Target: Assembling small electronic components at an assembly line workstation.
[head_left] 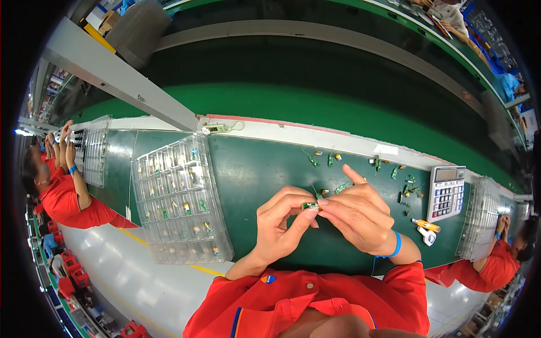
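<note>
Both my hands meet over the green bench top. My left hand [283, 221] pinches a small green circuit board [310, 206] between thumb and fingers. From the other side, my right hand [360, 213] closes on the same board with thumb and fingertips, its index finger raised and stretched out. A thin dark wire [316, 191] sticks up from the board. On the bench just beyond my right hand lies another little board [341, 187]. A blue band [398, 244] circles my right wrist.
Left stands a clear compartment tray [181, 211] with small boards in its cells. Several loose boards [394, 172] lie to the right, near a calculator [446, 192], an orange-handled tool [426, 225] and a white object [426, 236]. Red-sleeved people [73, 197] work on both sides. A green conveyor [315, 104] runs beyond.
</note>
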Demonstrator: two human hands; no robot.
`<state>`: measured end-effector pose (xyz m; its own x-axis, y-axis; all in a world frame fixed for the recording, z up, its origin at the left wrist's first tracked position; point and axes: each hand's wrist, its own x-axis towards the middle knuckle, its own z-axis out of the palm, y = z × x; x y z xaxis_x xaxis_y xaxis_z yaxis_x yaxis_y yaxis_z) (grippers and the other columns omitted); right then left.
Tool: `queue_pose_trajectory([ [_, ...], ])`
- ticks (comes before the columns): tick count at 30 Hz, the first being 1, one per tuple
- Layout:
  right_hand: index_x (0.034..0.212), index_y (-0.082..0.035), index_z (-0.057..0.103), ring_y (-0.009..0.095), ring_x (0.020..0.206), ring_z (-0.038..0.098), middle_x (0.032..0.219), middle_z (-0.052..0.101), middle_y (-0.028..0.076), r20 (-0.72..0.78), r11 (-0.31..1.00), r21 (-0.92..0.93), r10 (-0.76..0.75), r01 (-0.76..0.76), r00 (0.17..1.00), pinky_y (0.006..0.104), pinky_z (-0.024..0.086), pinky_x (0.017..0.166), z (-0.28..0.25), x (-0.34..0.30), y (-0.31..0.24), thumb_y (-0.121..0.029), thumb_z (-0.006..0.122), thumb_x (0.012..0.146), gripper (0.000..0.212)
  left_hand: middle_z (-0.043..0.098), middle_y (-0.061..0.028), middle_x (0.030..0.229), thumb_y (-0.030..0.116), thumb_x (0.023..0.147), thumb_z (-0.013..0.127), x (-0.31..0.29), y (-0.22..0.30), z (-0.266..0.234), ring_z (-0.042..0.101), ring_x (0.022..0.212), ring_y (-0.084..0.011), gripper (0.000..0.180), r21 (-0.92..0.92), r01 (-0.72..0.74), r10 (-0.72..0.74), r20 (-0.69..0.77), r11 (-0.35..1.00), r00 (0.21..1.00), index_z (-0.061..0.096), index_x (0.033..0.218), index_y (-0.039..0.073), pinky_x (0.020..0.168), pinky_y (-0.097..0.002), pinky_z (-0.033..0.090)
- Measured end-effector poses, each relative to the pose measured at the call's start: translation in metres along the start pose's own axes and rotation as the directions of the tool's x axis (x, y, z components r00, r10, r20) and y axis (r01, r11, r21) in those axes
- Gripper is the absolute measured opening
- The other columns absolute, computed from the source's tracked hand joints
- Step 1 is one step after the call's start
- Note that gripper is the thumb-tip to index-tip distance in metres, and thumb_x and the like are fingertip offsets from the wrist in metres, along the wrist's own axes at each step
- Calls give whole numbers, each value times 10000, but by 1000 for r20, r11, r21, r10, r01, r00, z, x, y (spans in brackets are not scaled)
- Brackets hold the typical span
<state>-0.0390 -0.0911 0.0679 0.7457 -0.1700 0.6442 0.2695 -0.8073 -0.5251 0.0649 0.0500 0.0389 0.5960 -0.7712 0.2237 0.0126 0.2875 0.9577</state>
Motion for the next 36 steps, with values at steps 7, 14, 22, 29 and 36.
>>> queue_pose_trajectory([
  [7,941,4,690,212,750,615,837,667,89,-59,999,33,0,2,998,504,519,910,10,-5,-1,35,783,665,292,571,-160,938,14,902,582,-5,-3,5,610,716,-171,77,49,-66,70,-68,997,995,582,913,-62,608,-273,543],
  [14,938,16,684,224,758,620,838,674,91,-38,996,58,76,-74,996,491,524,900,8,-4,0,37,763,693,259,577,-140,975,-24,850,648,-3,-6,-7,630,804,-173,143,-43,30,-29,17,999,999,597,971,-80,695,-272,557],
  [22,940,-5,683,231,785,629,851,685,93,-9,963,188,200,-194,980,494,509,921,8,-2,2,19,756,722,232,606,-143,1050,-80,786,684,3,1,-12,634,909,-196,298,28,-70,71,-44,997,997,630,1075,-34,761,-280,563],
  [29,1041,11,606,147,843,623,876,638,69,307,652,501,480,-568,822,332,522,809,2,-8,0,-63,740,796,289,646,-130,961,-58,778,694,4,3,-15,626,878,-184,267,139,-151,149,28,979,989,677,1040,-14,729,-277,535],
  [36,1015,20,583,113,852,613,950,627,67,385,433,637,538,-638,750,267,517,772,5,-12,-3,-114,651,898,191,575,-129,1147,-15,773,710,-1,1,-16,590,834,-180,310,243,-163,152,64,956,986,676,1080,7,729,-284,498],
])
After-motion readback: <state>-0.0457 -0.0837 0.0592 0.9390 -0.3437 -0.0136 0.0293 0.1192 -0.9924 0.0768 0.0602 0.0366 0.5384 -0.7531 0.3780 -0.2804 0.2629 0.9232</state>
